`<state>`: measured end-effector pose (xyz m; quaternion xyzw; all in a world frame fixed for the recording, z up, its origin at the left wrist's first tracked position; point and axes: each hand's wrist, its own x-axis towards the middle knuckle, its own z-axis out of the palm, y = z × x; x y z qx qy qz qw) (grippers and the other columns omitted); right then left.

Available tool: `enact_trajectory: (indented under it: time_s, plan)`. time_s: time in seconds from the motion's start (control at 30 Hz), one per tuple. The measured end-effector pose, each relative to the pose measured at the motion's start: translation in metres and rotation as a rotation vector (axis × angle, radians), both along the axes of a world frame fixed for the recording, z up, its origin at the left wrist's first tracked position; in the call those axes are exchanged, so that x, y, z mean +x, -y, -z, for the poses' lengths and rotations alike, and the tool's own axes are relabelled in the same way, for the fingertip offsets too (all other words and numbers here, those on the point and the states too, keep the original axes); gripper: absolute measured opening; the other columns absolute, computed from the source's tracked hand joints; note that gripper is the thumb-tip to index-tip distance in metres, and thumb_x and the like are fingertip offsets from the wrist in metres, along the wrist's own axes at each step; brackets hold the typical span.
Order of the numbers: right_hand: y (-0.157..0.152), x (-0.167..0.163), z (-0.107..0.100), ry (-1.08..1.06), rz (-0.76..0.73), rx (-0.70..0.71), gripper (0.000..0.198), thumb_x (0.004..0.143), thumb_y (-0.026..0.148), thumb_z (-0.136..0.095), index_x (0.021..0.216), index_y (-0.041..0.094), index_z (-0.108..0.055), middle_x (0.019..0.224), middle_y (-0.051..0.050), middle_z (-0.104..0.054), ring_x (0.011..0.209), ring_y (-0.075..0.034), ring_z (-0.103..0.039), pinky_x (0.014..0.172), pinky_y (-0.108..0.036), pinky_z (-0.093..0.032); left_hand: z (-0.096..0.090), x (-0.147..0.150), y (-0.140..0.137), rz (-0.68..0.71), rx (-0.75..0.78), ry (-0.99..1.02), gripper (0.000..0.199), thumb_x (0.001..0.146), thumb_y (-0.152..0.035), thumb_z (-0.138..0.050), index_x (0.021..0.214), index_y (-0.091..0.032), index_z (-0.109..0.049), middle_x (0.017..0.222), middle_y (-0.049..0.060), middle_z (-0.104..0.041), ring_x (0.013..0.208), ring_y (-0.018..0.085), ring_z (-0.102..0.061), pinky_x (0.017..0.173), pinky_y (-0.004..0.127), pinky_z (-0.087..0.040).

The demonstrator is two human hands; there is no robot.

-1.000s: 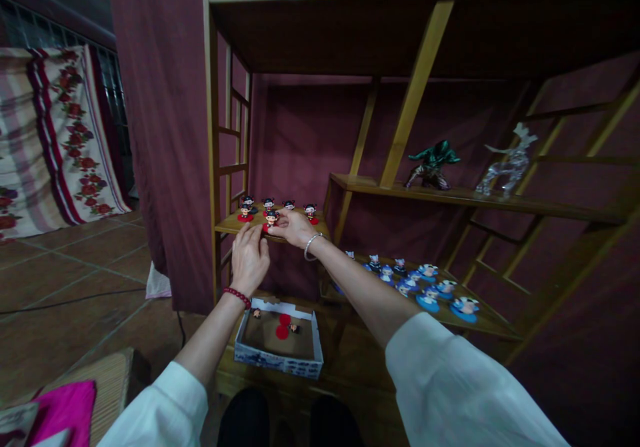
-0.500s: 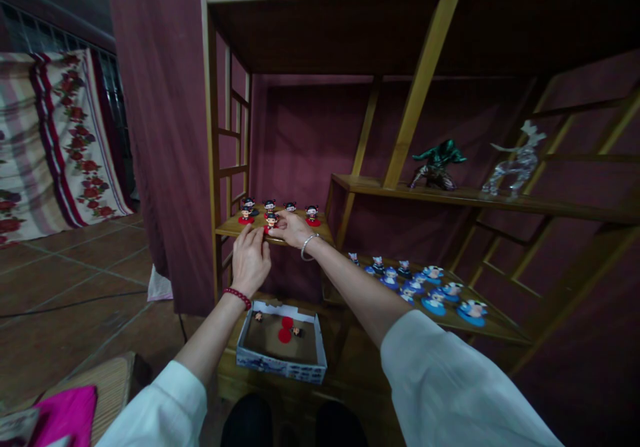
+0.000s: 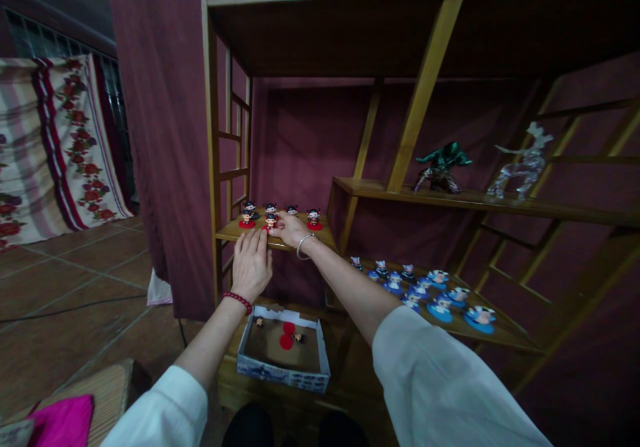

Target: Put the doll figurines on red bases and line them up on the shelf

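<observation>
A small black-haired figurine [image 3: 271, 221] on a red base stands at the front of the small wooden shelf [image 3: 230, 232]. My right hand [image 3: 291, 230], with a silver bangle at the wrist, pinches it from the right side. Just left of and below it, my left hand [image 3: 251, 267] rests its outstretched fingers at the shelf's front edge, fingertips close to the red base; whether they touch it I cannot tell. Another figurine [image 3: 247, 218] on a red base stands to the left and one more figurine [image 3: 313, 218] to the right. Several similar ones line the back, partly hidden.
Below the hands sits an open cardboard box [image 3: 283, 376] holding two figurines and red discs [image 3: 287, 341]. Blue and white figurines [image 3: 440, 307] fill a lower shelf at right. Above them stand a green figure [image 3: 443, 167] and a clear deer figurine [image 3: 523, 164]. A purple curtain [image 3: 160, 134] hangs at left.
My left hand's fingers have straightened and lie flatter against the shelf edge. My right hand stays at the same figurine. The view has shifted slightly.
</observation>
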<state>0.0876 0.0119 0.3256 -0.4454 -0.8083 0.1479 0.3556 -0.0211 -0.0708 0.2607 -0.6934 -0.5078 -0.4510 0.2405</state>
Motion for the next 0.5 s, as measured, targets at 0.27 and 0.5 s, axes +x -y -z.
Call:
enact_trajectory:
  time_s: [0.27,0.5]
  plan:
    - [-0.0066,-0.0043,0.0006,0.019,0.015,0.004,0.046,0.062,0.024,-0.068,0.105,0.017,-0.053,0.09,-0.004,-0.064,0.083,-0.015,-0.059,0.076,-0.025,-0.045,-0.0049,-0.0001,-0.0032,-0.101,-0.013,-0.074,0.041,0.077,-0.022,-0.039,0.116,-0.008,-0.045,0.118,0.015,-0.049,0.114,0.024,-0.039,0.099,0.043,-0.022]
    - [-0.0043,-0.0063,-0.0026,0.059,0.039,0.014,0.047,0.063,0.025,-0.067,0.107,0.017,-0.053,0.091,-0.004,-0.064,0.081,-0.014,-0.059,0.073,-0.024,-0.045,-0.0076,0.0015,-0.0054,-0.124,-0.026,-0.076,0.045,0.075,-0.028,-0.044,0.113,-0.006,-0.046,0.118,0.017,-0.049,0.113,0.027,-0.039,0.097,0.044,-0.024]
